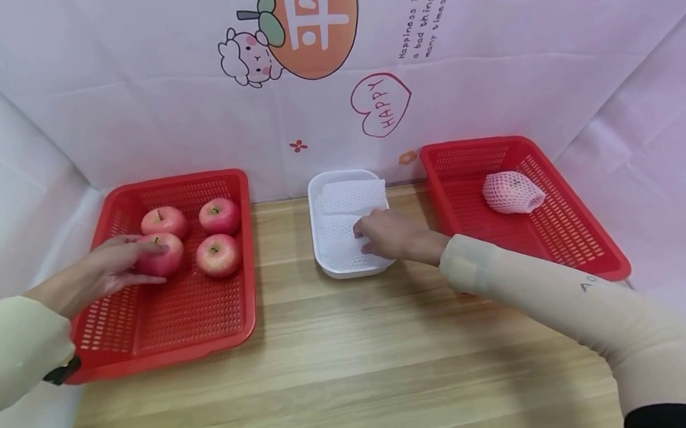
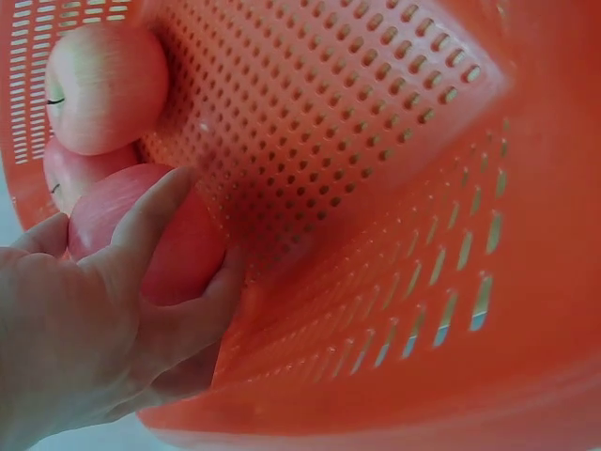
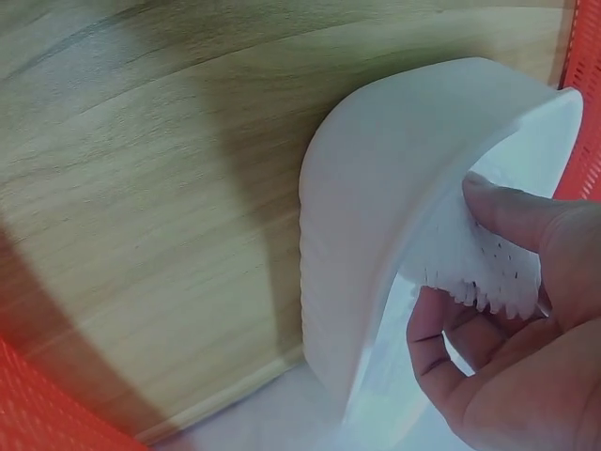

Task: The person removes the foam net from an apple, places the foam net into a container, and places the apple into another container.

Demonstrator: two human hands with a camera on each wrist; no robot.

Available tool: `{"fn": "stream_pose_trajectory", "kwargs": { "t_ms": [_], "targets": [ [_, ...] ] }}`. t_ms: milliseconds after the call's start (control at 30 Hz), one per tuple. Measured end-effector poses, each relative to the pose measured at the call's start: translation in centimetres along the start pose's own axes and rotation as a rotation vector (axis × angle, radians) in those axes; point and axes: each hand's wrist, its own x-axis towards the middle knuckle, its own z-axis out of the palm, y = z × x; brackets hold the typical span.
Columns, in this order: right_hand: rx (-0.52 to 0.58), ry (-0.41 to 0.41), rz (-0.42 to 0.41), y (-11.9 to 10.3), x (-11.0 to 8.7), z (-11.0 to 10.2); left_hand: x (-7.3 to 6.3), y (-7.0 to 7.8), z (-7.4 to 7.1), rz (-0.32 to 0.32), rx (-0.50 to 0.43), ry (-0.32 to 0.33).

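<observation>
My left hand (image 1: 115, 259) grips a red apple (image 1: 169, 260) in the left red basket (image 1: 249, 309), thumb and fingers spread around its sides. In the left wrist view the same apple (image 2: 183, 254) sits between them, close to the basket wall. Three other apples lie beside it, one just behind (image 1: 163, 221) and two to the right. At the white plastic tub (image 1: 329, 266), my right hand (image 1: 393, 234) reaches in over the rim. Its thumb and fingers pinch a white foam net sleeve (image 3: 498, 268), seen in the right wrist view. Another foam net (image 1: 353, 194) lies farther back in the tub.
On the right stands a second red basket (image 1: 466, 224) holding one apple in a foam net (image 1: 511, 192). Both baskets and the tub stand on a wooden table (image 1: 328, 370). A printed white cloth (image 1: 169, 113) hangs behind them, with white cloth at both sides.
</observation>
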Motion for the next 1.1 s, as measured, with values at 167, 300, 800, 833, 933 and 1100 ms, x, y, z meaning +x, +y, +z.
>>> {"fn": "stream_pose_trajectory", "kwargs": {
  "t_ms": [167, 300, 800, 833, 933, 1100],
  "targets": [
    [-0.016, -0.005, -0.044, -0.3, 0.5, 0.6, 0.4, -0.7, 0.1, -0.028, 0.010, -0.016],
    [-0.039, 0.001, -0.055, -0.3, 0.6, 0.8, 0.9, -1.1, 0.5, -0.012, 0.053, -0.032],
    [-0.042, -0.056, 0.007, -0.5, -0.1, -1.2, 1.3, -1.1, 0.8, 0.011, 0.094, -0.056],
    [-0.037, -0.059, 0.010, -0.5, -0.1, -1.4, 1.3, -1.1, 0.8, 0.013, 0.102, -0.060],
    [-0.019, -0.066, 0.022, -0.3, -0.1, -1.8, 1.2, -1.2, 0.7, 0.011, 0.121, -0.073],
    [0.022, -0.057, 0.036, 0.0, -0.3, -2.2, 1.0, -1.6, 0.7, 0.018, 0.157, -0.093]
  ]
}}
